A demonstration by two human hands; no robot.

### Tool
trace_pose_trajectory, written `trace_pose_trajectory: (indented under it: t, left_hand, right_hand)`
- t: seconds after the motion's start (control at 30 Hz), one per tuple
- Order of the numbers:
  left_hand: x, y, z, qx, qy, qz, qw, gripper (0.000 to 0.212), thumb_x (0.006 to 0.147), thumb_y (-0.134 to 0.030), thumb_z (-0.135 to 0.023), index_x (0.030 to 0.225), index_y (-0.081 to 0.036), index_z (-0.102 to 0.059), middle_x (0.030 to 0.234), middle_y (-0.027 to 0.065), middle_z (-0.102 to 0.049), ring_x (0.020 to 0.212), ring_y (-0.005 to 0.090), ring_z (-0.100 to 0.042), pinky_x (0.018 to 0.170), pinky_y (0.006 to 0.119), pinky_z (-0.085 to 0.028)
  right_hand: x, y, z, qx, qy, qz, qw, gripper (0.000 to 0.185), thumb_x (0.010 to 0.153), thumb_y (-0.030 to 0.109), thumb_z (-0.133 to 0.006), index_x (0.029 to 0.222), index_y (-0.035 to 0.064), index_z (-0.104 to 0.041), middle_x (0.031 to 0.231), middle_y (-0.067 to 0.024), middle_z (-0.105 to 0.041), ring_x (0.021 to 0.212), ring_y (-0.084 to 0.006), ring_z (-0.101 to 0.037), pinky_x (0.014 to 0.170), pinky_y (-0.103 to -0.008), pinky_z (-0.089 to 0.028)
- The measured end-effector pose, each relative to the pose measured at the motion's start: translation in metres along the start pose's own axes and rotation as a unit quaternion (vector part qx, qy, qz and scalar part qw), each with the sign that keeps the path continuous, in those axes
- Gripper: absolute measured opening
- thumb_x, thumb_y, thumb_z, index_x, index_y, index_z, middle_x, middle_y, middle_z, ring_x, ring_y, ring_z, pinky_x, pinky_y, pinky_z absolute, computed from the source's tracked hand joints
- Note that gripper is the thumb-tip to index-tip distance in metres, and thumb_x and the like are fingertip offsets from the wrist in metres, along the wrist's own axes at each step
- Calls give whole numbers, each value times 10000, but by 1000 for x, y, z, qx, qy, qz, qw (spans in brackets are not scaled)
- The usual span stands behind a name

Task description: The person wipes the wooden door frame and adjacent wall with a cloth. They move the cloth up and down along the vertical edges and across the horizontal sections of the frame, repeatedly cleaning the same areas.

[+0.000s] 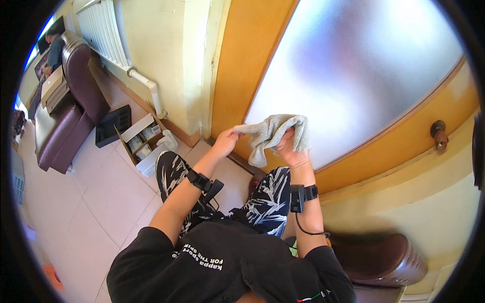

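Observation:
A grey-green cloth [278, 127] hangs in loose folds between my two hands, in front of the frosted glass pane [341, 75] of a wooden door [244, 45]. With its fingertips my left hand [226, 142] pinches the cloth's left corner. My right hand [290, 147] is under the bunched right part, palm partly covered, with its fingers bent into the folds. One lower end of the cloth droops between the hands above the door's bottom rail. Whether the cloth touches the glass, I cannot tell.
Left of my knees stands an open cardboard box [146, 146] with packets, beside a black tray [113, 125]. A white radiator pipe [151, 89] runs down the wall. A person [55, 53] sits beyond a maroon chair [81, 79]. Another maroon seat [375, 257] is behind right. The door knob [439, 136] juts out.

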State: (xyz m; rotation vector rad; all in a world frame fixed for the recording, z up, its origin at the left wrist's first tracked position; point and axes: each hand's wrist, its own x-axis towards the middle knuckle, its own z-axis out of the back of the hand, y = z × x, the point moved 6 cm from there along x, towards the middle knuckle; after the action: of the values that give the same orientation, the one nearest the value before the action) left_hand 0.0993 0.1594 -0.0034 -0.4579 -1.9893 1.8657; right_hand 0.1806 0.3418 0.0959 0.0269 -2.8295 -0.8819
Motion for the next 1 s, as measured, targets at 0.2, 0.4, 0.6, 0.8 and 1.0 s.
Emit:
trace_pose_trajectory:
  t: [0.2, 0.4, 0.6, 0.8, 1.0]
  left_hand:
    - [-39, 36, -50, 77, 308, 94, 944, 370, 943, -274, -574, 1191, -4, -627, 1030, 106, -694, 886, 178, -666, 817, 314, -542]
    - [-29, 15, -77, -268, 366, 117, 884, 408, 900, -151, -685, 1271, -15, -585, 1132, 156, -668, 1025, 239, -650, 902, 337, -541]
    - [-38, -62, -14, 56, 80, -344, 934, 406, 919, -116, -641, 1309, -38, -553, 1202, 136, -644, 1083, 255, -627, 945, 353, -518]
    - [-14, -22, 33, -464, 32, -262, 846, 355, 945, -100, -588, 1296, -58, -559, 1274, 82, -597, 1131, 248, -592, 968, 362, -500]
    - [73, 9, 91, -97, -150, -250, 952, 328, 998, -174, -504, 1317, -98, -516, 1247, 67, -588, 1116, 179, -556, 925, 319, -477]
  right_hand:
    - [11, -26, -30, 4, 2, -35, 999, 492, 972, 488, -478, 1258, 96, -562, 1288, -97, -611, 1151, -300, -594, 938, -485, -525]
    - [10, -43, -58, -35, 43, -72, 996, 711, 955, 592, -429, 1438, 73, -384, 1458, -161, -464, 1316, -390, -472, 976, -627, -472]
    - [-4, -51, -36, -80, 22, -129, 988, 711, 963, 586, -427, 1440, 60, -384, 1452, -197, -468, 1287, -400, -509, 980, -623, -471]
    - [-27, -55, 45, -265, -81, -205, 939, 535, 1011, 442, -444, 1347, 30, -505, 1262, -210, -624, 1150, -347, -622, 923, -465, -529]
    - [-75, -1, 118, -703, -274, 58, 653, 427, 971, 331, -545, 1221, -10, -604, 1227, -186, -644, 1073, -319, -643, 898, -406, -506]
